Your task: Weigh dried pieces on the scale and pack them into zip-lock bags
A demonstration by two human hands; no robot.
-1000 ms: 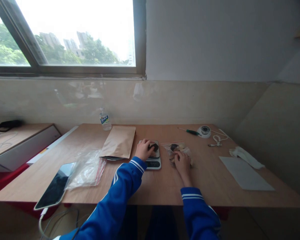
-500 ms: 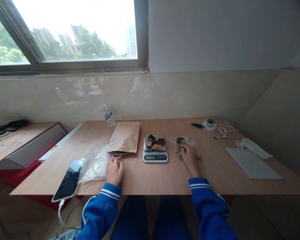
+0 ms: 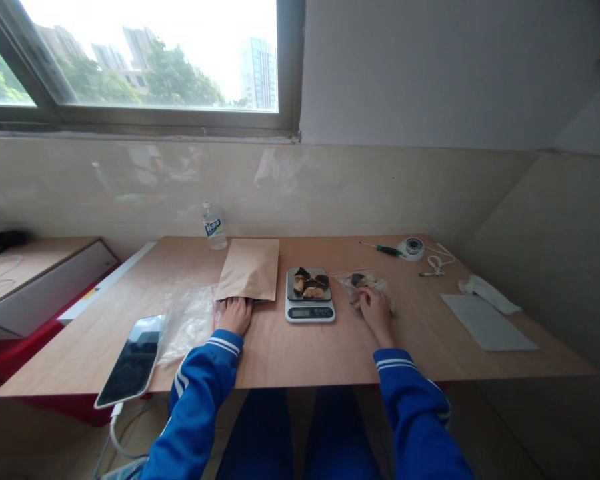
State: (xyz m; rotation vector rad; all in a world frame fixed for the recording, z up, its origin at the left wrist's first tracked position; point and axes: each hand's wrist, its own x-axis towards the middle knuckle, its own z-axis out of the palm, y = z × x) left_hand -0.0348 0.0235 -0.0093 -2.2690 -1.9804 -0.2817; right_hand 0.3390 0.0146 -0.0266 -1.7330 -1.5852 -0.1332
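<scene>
My left hand (image 3: 237, 315) has its fingertips inside the mouth of a brown kraft paper pouch (image 3: 253, 270) lying flat, so what they do in there is hidden. A small clear zip bag (image 3: 369, 283) with dark and tan dried pieces in it lies under my right hand (image 3: 377, 308), whose fingers are curled closed on it. Between the hands stands a white kitchen scale (image 3: 310, 319). Its metal plate carries several dried pieces (image 3: 312, 285), dark brown and tan, resembling dried mushroom. The reading on its display is too small to make out.
Left of the pouch lie an empty clear plastic bag (image 3: 187, 327) and a plugged-in phone (image 3: 134, 357) at the table edge. A water bottle (image 3: 213, 230) stands behind. To the right are a screwdriver (image 3: 387, 250), a dome camera (image 3: 413, 247) with cable, a white sheet (image 3: 487, 323) and a cloth (image 3: 490, 295).
My left hand has moved forward from just below the pouch's mouth, and its fingertips have gone inside. The right hand stays on the zip bag. My view has shifted slightly.
</scene>
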